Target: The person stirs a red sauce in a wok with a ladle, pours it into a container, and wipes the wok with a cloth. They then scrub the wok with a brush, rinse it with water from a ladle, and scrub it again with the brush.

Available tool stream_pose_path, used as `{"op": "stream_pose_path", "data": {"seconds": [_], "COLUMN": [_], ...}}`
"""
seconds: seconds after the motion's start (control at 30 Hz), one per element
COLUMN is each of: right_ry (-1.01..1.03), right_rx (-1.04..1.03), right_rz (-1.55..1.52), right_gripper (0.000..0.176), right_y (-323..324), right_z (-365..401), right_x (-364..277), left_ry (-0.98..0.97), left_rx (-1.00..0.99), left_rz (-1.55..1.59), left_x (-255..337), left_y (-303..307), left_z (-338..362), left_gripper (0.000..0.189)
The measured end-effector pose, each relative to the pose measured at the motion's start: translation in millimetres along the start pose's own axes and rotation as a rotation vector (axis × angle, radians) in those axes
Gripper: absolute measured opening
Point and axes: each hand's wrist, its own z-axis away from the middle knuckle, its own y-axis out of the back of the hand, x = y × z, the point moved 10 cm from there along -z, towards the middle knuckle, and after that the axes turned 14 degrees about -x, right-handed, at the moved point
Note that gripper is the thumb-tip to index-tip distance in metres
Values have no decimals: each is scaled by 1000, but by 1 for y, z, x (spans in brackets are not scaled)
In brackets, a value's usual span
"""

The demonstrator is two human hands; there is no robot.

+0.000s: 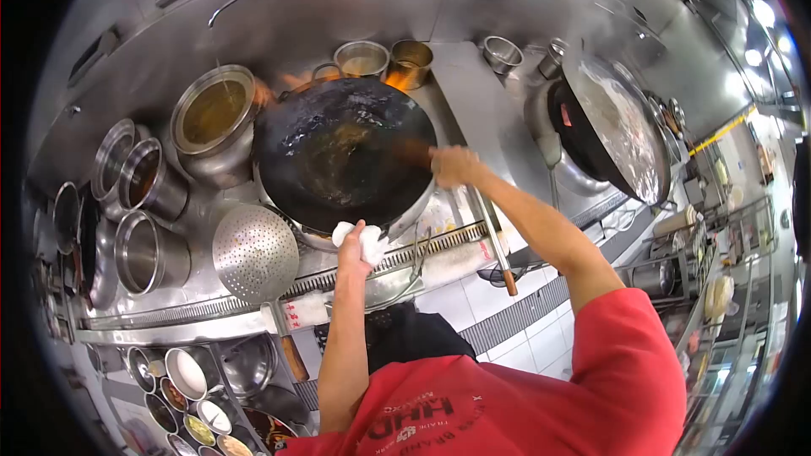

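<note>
Wok (338, 152) on flame (394, 81), left hand (352, 255) clamped on cloth (370, 242) at its near rim, right hand (454, 166) gripping handle (413, 152) inside.

red shirt (541, 405): dark print, seen upside down; big letters look like "HHD", smaller lines around it unreadable; white tag (292, 314) on stove front rail (211, 325): small red characters, too blurred to read

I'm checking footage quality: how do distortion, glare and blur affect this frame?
Head view: strong fisheye bend, black corners; glare on the steel backsplash and from ceiling lamps at right; the right hand and its utensil in the wok are motion-smeared; the left hand gripping the white cloth looks sharper.
</note>
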Motion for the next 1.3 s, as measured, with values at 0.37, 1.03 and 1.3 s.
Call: {"op": "stream_pose_path", "data": {"seconds": [0.37, 1.03, 1.3], "right_ry": [265, 386, 443], "right_rx": [457, 227, 135], "right_rz": [-1048, -1421, -1600], "right_gripper": [67, 79, 78], "right_y": [-58, -100, -120], "right_z": [107, 89, 81], "right_x": [-15, -91, -93], "left_ry": [-315, -810, -821], "left_rx": [157, 255, 314], "left_rz": [-442, -1389, -1245], "left_x": [44, 99, 86], "left_y": [9, -67, -37], "left_z": [79, 95, 102], "left_gripper": [11, 43, 36]}}
